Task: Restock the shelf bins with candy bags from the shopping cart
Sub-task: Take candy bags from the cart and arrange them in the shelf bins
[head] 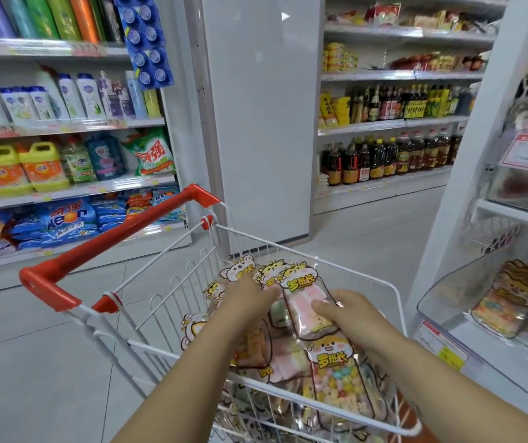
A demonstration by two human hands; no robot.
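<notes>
A white wire shopping cart (393, 292) with a red handle holds several clear candy bags printed with cartoon animals. Both my hands reach into it. My right hand (348, 318) grips a bag of pink and white candy (307, 302) at its right side, thumb on top. My left hand (246, 298) lies on the bags to the left of it, fingers curled down over their tops; what it holds is hidden. A bag of pastel candy balls (339, 382) lies nearest me. At the right, a clear shelf bin (448, 292) holds a few similar bags.
Detergent and shampoo shelves (64, 187) line the left. A white pillar (262, 123) stands ahead, with shelves of sauce and oil bottles (390, 155) behind it. The white candy fixture (454, 187) rises close on the right. Grey tiled floor lies left of the cart.
</notes>
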